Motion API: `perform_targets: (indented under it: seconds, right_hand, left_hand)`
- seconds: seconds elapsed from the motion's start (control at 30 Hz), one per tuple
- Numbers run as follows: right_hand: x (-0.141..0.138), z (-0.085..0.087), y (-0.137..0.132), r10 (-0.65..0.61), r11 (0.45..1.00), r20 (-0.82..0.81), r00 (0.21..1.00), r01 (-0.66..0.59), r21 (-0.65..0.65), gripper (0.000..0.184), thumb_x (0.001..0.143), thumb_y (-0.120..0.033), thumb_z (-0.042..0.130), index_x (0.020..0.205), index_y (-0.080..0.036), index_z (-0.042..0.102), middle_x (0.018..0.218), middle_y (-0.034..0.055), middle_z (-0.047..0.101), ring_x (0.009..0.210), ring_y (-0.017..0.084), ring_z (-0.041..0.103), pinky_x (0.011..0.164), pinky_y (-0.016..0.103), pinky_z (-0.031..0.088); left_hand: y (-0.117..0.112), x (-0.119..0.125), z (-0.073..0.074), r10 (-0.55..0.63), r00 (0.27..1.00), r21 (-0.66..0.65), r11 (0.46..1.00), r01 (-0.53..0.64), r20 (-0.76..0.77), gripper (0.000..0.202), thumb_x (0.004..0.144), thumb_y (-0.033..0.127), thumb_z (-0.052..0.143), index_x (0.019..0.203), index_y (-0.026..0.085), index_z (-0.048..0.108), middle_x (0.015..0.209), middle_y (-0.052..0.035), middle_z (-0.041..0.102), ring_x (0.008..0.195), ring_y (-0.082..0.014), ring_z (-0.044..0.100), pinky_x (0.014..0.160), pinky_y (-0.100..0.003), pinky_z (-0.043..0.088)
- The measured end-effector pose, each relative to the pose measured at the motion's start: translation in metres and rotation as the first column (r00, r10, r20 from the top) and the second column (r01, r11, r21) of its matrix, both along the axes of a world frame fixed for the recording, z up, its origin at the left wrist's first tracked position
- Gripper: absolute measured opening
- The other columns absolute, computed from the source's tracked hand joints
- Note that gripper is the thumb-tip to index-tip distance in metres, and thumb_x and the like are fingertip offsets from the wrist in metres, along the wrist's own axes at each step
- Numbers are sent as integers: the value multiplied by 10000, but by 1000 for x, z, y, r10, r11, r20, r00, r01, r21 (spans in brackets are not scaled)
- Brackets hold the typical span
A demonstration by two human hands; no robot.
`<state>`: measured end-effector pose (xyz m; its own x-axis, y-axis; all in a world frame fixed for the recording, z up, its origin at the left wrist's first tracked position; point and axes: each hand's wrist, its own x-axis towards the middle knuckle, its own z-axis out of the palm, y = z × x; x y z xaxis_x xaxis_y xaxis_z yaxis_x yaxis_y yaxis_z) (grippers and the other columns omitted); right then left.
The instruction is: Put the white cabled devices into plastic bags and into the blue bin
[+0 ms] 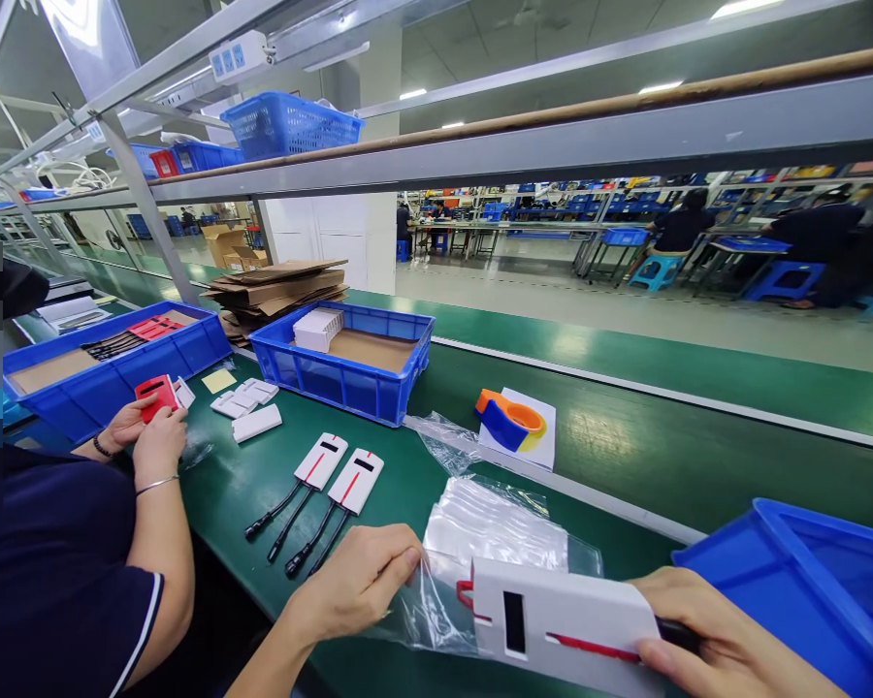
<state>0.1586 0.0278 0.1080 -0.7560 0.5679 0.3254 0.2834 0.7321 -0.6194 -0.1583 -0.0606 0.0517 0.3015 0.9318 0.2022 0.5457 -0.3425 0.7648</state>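
My right hand (705,620) grips a white device (538,611) with a black window, a red stripe and a red loop at its far end; a black cable leaves it under my fingers. My left hand (364,582) pinches the edge of a clear plastic bag (436,606), whose mouth lies against the device's looped end. Just behind, a stack of clear bags (495,528) rests on the green bench. Two similar white devices (339,475) with black cables lie left of my left hand.
A co-worker's hands (152,431) hold a red casing on the left. Blue bins (400,393) stand along the bench, another blue bin (829,582) at right. An orange and blue tape dispenser (509,422) sits on white paper. A shelf (480,155) crosses overhead.
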Motion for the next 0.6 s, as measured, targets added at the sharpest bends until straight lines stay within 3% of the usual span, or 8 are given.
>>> perform_targets:
  seconds: [0.43,0.6]
  right_hand:
    - [12,-8,6,121,993,29,992,-121,16,702,985,-716,435,615,-209,750,483,31,616,409,157,525,414,247,427]
    - [20,-16,6,101,995,41,994,-101,-6,682,976,-717,452,634,-212,758,500,31,625,426,161,548,435,247,442]
  left_hand:
    - [-2,5,4,-8,999,8,1000,8,-39,319,1045,248,375,755,206,500,747,13,556,666,-139,492,641,-264,349]
    - [-1,6,5,-21,999,25,999,22,-29,327,1032,244,377,753,201,543,740,2,581,673,-147,510,643,-270,353]
